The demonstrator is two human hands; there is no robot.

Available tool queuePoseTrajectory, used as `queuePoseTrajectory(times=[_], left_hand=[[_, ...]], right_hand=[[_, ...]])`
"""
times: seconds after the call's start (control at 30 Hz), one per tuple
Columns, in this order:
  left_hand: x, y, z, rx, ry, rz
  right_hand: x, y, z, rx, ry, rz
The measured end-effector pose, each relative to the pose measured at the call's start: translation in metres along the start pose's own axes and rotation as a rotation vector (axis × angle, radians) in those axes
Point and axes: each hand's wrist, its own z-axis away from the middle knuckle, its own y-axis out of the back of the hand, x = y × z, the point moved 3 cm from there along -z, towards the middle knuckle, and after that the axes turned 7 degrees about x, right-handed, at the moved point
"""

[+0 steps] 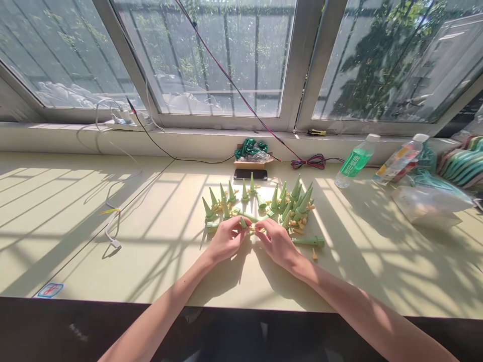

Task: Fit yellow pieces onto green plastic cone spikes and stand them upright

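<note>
My left hand (228, 238) is closed round a small green cone (243, 221) at the middle of the table. Close to it, my right hand (278, 242) has its fingers pinched at a small tan piece (252, 229), which meets the cone's base; whether the two are joined cannot be made out. Beyond both hands stand several pointed green cones (245, 192), many with tan pegs beside their bases. A thicker cluster of cones (298, 203) is at the right. Beside my right hand lies a green tube-like part (312, 242), and a loose tan peg (314, 255) is just below it.
A black phone (250, 174) lies behind the cones, before a small box of green ribbon (252, 153). Two bottles, one green-labelled (356, 162), and a plastic bag (426, 206) stand at the right. A white cable (113, 236) crosses the left side; coiled wire (311, 161) lies near the sill.
</note>
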Motion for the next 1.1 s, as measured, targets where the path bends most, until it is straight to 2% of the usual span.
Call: queuePoseTrajectory(times=[0.23, 0.53, 0.9, 1.1], left_hand=[[0.0001, -0.0011, 0.0026, 0.005, -0.012, 0.075], [0.0049, -0.0008, 0.0041, 0.014, -0.067, 0.059], [0.0041, 0.0001, 0.0046, 0.024, -0.063, 0.082], [0.0042, -0.0012, 0.0045, 0.005, -0.085, 0.066]], right_hand=[[-0.0004, 0.0003, -0.0016, 0.071, -0.006, -0.044], [0.0019, -0.0018, -0.002, 0.113, 0.001, -0.063], [-0.0018, -0.0003, -0.0024, 0.085, -0.021, -0.139], [0.004, -0.0023, -0.0021, 0.06, -0.052, -0.137]])
